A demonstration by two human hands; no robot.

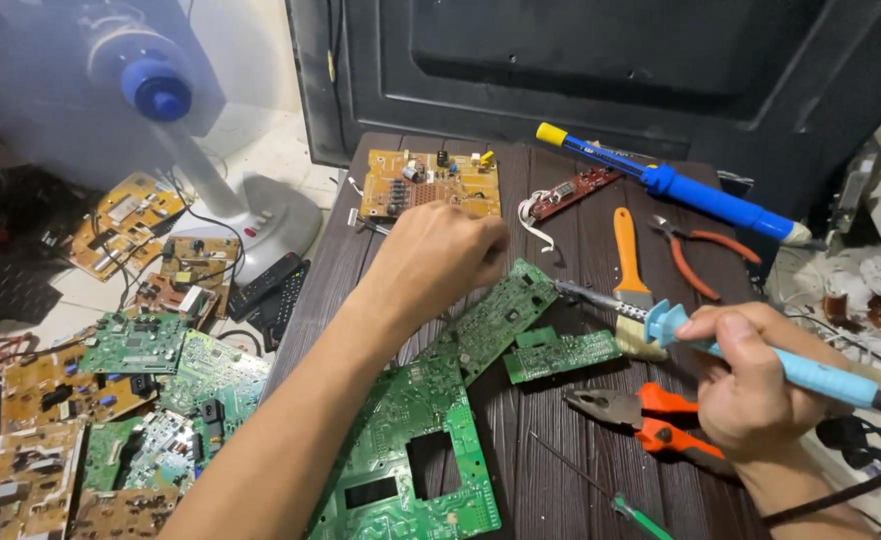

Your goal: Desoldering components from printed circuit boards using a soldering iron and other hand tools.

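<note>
Over at the far left, a white fan base (281, 215) is standing on the floor amid a heap of loose circuit boards (111, 400), green and tan, none of them being handled. On the dark wooden table (561, 480), the left hand (439, 252) is curling loosely, knuckles up, fingertips pressing near the upper end of the narrow green board (496, 318); whether it is pinching anything underneath I cannot tell. That board is lying slantwise at mid-table, overlapping a larger green board with cut-outs (411, 450). The right hand (746, 385) is closing firmly around the light-blue soldering iron (761, 358), whose metal tip is reaching the board's right edge. Judging by this, the soldering looks to be under way rather than finished. Further right, an orange-handled brush (629, 262), orange pliers (651, 415), a blue desoldering pump (676, 185) and small cutters (706, 255) are lying unused.
</note>
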